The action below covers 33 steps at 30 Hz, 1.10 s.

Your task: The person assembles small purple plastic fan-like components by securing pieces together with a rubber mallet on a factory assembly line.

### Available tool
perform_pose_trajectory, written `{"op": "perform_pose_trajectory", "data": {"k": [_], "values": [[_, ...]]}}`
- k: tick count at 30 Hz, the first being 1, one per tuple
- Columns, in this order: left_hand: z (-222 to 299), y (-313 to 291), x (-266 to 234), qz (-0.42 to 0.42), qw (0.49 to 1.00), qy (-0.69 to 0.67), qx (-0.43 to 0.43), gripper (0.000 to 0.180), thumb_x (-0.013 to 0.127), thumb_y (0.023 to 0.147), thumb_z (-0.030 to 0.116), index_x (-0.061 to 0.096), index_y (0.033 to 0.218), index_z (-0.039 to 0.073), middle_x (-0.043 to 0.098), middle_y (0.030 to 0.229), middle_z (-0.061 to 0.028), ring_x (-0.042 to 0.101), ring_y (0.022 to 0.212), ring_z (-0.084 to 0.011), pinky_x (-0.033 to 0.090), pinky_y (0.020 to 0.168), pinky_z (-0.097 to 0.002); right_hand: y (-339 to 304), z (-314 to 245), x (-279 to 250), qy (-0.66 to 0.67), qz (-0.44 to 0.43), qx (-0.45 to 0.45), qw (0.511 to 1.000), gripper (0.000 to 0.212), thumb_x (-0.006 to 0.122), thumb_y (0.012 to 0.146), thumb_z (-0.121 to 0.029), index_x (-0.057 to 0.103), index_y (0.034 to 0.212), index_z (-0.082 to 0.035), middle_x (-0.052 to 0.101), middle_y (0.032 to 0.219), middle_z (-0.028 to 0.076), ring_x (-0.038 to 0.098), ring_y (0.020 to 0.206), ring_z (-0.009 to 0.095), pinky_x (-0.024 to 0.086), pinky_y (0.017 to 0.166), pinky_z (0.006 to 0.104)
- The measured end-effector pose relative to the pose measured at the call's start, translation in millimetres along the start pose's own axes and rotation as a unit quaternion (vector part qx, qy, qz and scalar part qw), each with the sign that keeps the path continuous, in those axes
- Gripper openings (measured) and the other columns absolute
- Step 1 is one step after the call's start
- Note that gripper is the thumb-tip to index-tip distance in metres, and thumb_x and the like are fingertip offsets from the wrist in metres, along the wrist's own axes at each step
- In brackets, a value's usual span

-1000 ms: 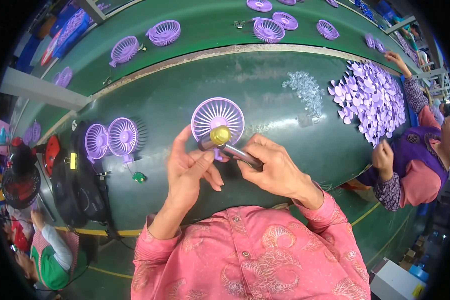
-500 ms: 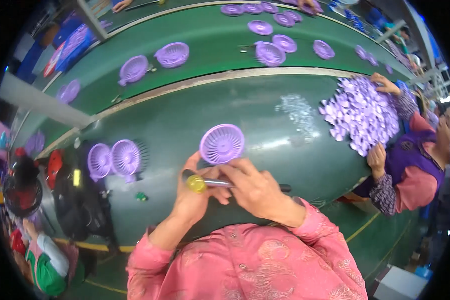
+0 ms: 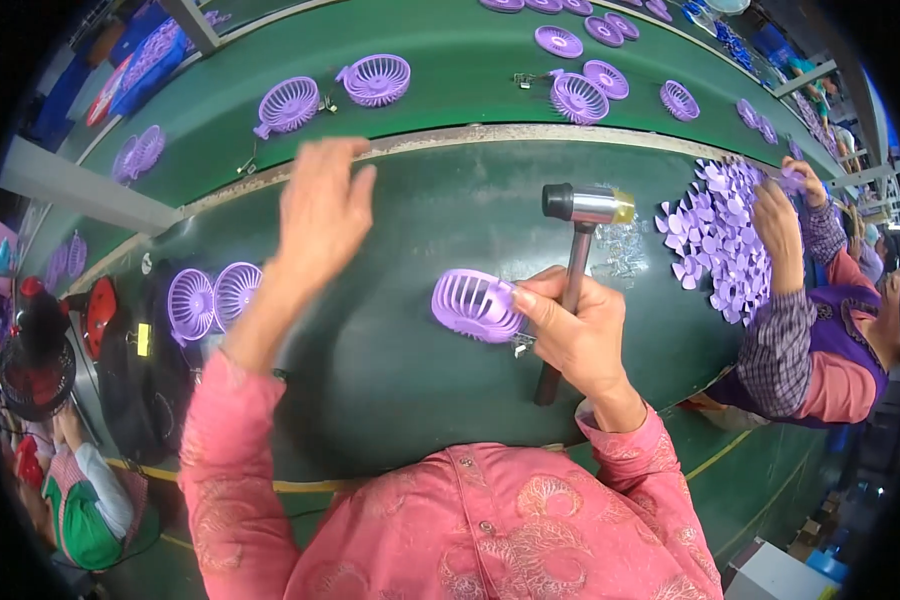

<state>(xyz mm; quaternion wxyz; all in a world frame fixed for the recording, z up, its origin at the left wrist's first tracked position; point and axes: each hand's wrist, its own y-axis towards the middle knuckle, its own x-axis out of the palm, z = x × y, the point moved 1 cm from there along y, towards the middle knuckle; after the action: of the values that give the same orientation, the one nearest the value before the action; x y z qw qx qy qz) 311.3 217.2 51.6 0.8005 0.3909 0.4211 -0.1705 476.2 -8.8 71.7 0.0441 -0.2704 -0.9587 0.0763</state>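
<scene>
My right hand (image 3: 588,335) is closed round the handle of a mallet (image 3: 574,265), which stands nearly upright with a black face and a yellow face on its metal head. Between thumb and fingers the same hand also pinches the rim of a purple slatted fan housing (image 3: 473,308), tilted over the table. A small metal part (image 3: 521,346) hangs by that housing. My left hand (image 3: 325,205) is empty, fingers stretched out, over the table near the belt's edge. Left of my left forearm lie two more purple fan housings, one (image 3: 191,303) partly beside the other (image 3: 236,290).
A green conveyor belt (image 3: 450,85) carries several purple housings and rings along the far side. At right, a co-worker's hands are at a heap of purple blades (image 3: 715,235). Small clear pieces (image 3: 625,250) lie beside it. A black fan (image 3: 38,360) stands at far left.
My left hand has come away from the mallet and housing and moved up and left. The mallet has swung upright in my right hand. Pieces on the belt have shifted right.
</scene>
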Motion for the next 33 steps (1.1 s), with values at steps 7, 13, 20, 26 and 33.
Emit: {"op": "perform_pose_trajectory", "data": {"k": [7,13,20,26,33], "values": [[-108.9,41.5,14.3,-0.026,0.962,0.267,0.056,0.035,0.062,0.078,0.006,0.058,0.113,0.0,0.062,0.115,-0.0164,0.052,0.117,-0.034,0.039,0.099,-0.0469,24.9,17.0,1.1,0.08,-0.086,0.191,0.974,0.014,0.067,0.091,-0.008,0.067,0.086,0.005,0.06,0.063,0.002,0.039,0.041,0.003,0.023,0.035,0.0238],[-59.5,25.0,-18.4,-0.008,0.97,0.235,0.061,0.011,0.061,0.08,0.007,0.061,0.09,0.002,0.065,0.09,-0.0177,0.057,0.096,-0.0338,0.042,0.084,-0.0458,49.6,47.1,5.6,-0.156,-0.102,0.123,0.975,0.025,0.073,0.087,-0.019,0.069,0.078,0.005,0.06,0.059,0.004,0.048,0.046,0.009,0.034,0.041,0.0292],[50.7,-87.8,-56.1,-0.088,0.987,0.133,0.012,0.034,0.072,0.073,0.009,0.059,0.104,0.003,0.059,0.107,-0.0143,0.054,0.104,-0.0325,0.04,0.089,-0.0479,37.6,37.3,6.8,-0.318,-0.14,0.063,0.935,0.036,0.075,0.085,-0.024,0.066,0.072,0.008,0.06,0.058,0.02,0.059,0.052,0.02,0.044,0.051,0.0404],[102.1,-135.5,-30.0,-0.148,0.982,-0.035,0.111,0.045,0.062,0.076,0.006,0.059,0.121,0.0,0.052,0.129,-0.0178,0.048,0.122,-0.035,0.037,0.102,-0.0528,19.1,36.7,-9.3,-0.409,-0.086,-0.09,0.904,0.037,0.074,0.086,-0.03,0.068,0.081,0.006,0.06,0.067,0.015,0.052,0.053,0.015,0.043,0.052,0.038],[94.3,-149.2,-13.3,-0.074,0.991,-0.054,0.1,0.042,0.062,0.074,0.003,0.062,0.116,-0.001,0.057,0.122,-0.0134,0.053,0.117,-0.0311,0.041,0.1,-0.0496,-20.9,3.1,-17.3,-0.259,-0.019,-0.137,0.956,0.029,0.059,0.095,-0.009,0.06,0.121,0.004,0.056,0.07,0.009,0.053,0.061,0.017,0.044,0.056,0.0315]]}}
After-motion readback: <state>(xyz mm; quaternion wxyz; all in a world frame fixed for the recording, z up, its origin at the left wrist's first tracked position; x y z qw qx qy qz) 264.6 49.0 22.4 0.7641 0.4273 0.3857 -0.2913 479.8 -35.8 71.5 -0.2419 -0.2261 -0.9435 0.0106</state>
